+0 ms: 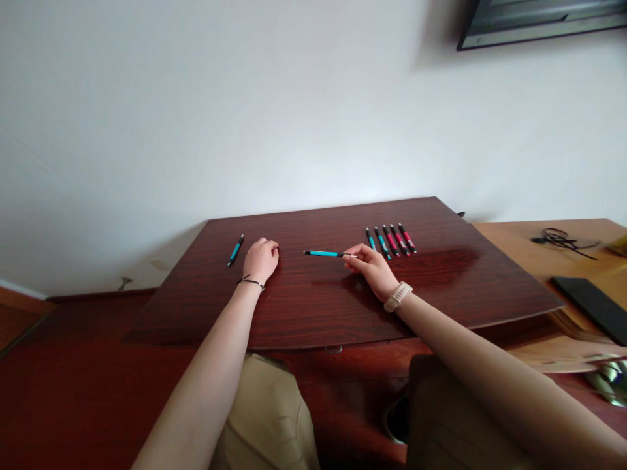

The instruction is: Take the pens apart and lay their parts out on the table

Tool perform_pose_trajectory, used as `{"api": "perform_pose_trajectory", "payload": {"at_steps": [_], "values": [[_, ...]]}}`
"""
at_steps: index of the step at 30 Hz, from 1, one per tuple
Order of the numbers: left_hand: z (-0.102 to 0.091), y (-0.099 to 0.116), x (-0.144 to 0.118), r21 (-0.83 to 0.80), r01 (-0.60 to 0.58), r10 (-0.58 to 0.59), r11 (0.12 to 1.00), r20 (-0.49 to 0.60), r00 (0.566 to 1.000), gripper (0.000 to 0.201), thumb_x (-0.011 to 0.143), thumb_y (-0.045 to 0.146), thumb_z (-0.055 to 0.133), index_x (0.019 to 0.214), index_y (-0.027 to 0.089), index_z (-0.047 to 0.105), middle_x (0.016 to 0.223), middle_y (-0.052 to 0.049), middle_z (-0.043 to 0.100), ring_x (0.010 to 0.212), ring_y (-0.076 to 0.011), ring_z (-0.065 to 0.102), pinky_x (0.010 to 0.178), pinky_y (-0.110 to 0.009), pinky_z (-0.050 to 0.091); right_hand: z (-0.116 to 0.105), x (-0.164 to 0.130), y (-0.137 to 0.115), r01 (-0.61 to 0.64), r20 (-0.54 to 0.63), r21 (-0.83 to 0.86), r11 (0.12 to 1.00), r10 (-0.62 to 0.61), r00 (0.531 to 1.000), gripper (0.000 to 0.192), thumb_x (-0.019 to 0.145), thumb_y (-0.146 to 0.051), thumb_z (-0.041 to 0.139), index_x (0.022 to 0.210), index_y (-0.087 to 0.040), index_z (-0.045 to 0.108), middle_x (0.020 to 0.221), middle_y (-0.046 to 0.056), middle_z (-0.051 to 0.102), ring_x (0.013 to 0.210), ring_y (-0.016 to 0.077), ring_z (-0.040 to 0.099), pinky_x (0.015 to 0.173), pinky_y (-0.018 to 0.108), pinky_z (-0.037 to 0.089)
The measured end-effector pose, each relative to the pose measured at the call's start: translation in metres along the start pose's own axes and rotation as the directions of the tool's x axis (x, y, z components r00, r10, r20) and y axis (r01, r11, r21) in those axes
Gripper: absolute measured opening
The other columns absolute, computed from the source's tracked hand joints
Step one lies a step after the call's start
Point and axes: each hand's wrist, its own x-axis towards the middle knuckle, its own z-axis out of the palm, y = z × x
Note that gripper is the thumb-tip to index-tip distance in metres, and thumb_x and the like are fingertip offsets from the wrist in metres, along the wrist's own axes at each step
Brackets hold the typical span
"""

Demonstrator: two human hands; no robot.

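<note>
My right hand [373,267] grips a teal pen [323,253] by its right end, and the pen points left just above the dark wooden table [343,313]. My left hand [261,258] rests on the table with its fingers curled and nothing in it. A second teal pen [236,250] lies just left of that hand. To the right of my right hand lies a row of several pens [390,240], two teal and three red, side by side.
A lighter wooden desk [519,245] adjoins the table on the right, carrying a black cable [561,239] and a dark flat device [590,307]. A white wall [245,117] stands behind the table. My knees are under the table's front edge.
</note>
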Motion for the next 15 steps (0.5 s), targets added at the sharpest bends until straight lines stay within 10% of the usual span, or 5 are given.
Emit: {"api": "perform_pose_trajectory", "payload": {"at_steps": [15], "values": [[0.0009, -0.0068, -0.0003, -0.082, 0.012, -0.015, 0.997, -0.028, 1.0, 0.025, 0.097, 0.023, 0.061, 0.11, 0.023, 0.083, 0.112, -0.01, 0.077, 0.101, -0.0266, 0.074, 0.092, -0.036, 0.057, -0.0006, 0.0015, 0.0031, -0.001, 0.001, 0.006, 1.0, 0.001, 1.0, 0.047, 0.073, -0.058, 0.094, 0.091, -0.022, 0.07, 0.083, 0.002, 0.071, 0.078, 0.0183, 0.065, 0.069, 0.03, 0.05]]}}
